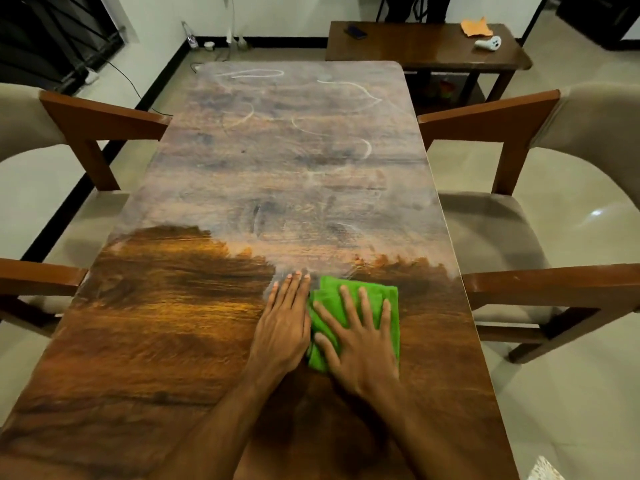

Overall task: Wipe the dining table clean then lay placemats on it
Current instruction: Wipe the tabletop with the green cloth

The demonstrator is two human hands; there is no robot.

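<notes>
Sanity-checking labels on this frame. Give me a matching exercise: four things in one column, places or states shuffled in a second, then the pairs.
Things
A. green cloth
B. left hand
C. orange cloth
D. far half of the dining table

Places or states
1. hazy, with white streaks
2. on the side table
3. pressed under the right hand
4. flat on bare wood

Pairs: A-3, B-4, C-2, D-1

Head camera looks forward and down along the dining table (194, 341), close above it.
</notes>
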